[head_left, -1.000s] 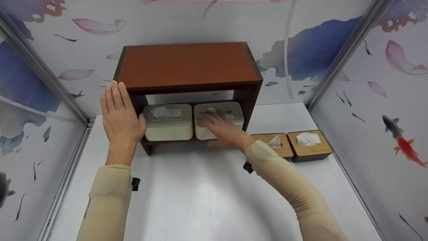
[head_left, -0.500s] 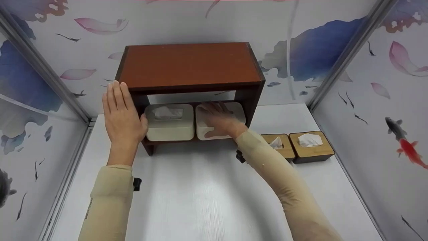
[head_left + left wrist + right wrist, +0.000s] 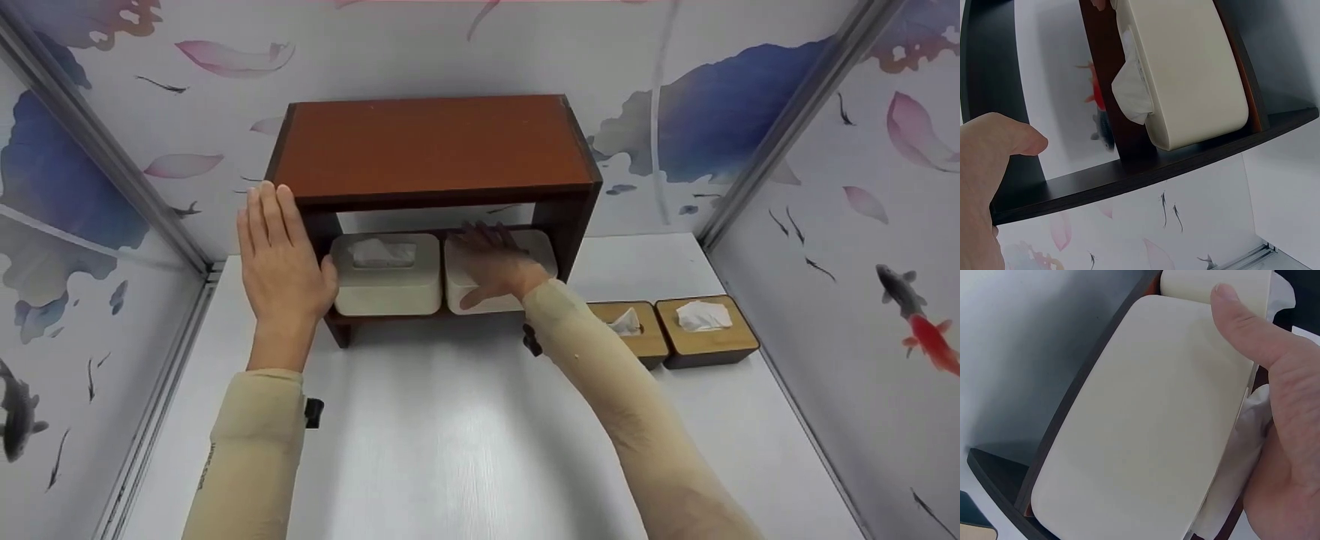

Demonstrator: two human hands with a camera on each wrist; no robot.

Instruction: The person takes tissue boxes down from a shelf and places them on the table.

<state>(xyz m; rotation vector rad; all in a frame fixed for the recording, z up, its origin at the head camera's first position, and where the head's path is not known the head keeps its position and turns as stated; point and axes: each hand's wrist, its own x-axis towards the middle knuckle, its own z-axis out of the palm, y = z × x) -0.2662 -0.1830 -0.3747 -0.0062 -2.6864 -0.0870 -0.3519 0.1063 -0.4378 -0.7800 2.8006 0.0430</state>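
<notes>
In the foreground, a left sleeve (image 3: 255, 450) and a right sleeve (image 3: 626, 390) are extended across a white surface (image 3: 435, 427). To the right of the right forearm, an inner wood-topped box (image 3: 646, 341) is partly hidden by the arm, and an outer wood-topped box (image 3: 724, 341) is set just beside it. The left hand (image 3: 285, 262) is laid along the left end of a brown shelf unit (image 3: 435, 146), its fingers straight and together, nothing gripped. The right hand (image 3: 499, 264) is held over the right cream tissue box (image 3: 1134, 416), its fingers outstretched, the thumb spread apart; whether the lid is touched cannot be made out, the fingertips being blurred. That box is placed inside the unit, directly below the right fingers and well apart from the left, its long axis aligned left to right with the unit. Just right of the left thumb, the left cream tissue box (image 3: 386, 292) is lined up likewise, topped by a white tissue (image 3: 384, 253). Behind, the unit is backed by a petal-patterned wall (image 3: 450, 60).
</notes>
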